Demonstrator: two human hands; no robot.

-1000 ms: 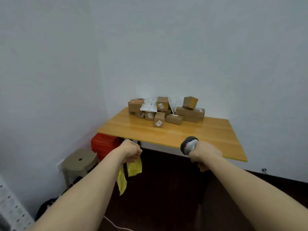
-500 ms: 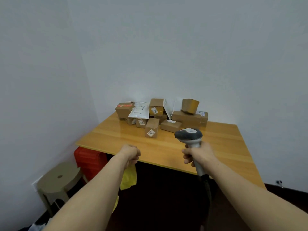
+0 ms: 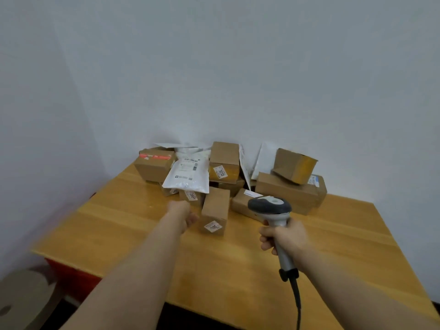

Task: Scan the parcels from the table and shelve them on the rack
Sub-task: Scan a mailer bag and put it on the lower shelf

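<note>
Gripping the scanner (image 3: 270,206) by its handle, the right hand (image 3: 285,239) holds it upright over the table (image 3: 133,236), head toward the parcels (image 3: 238,177) heaped at the far edge against the wall. Left hand (image 3: 184,214) is stretched out just beside a small upright box (image 3: 215,210) at the pile's front; blurred, so its grip cannot be told.

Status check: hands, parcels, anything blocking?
Right hand grips scanner, pointed at parcels. Left hand beside front box, blurred, grip unclear. All heaped on table, none lifted. Nothing in the way.
</note>
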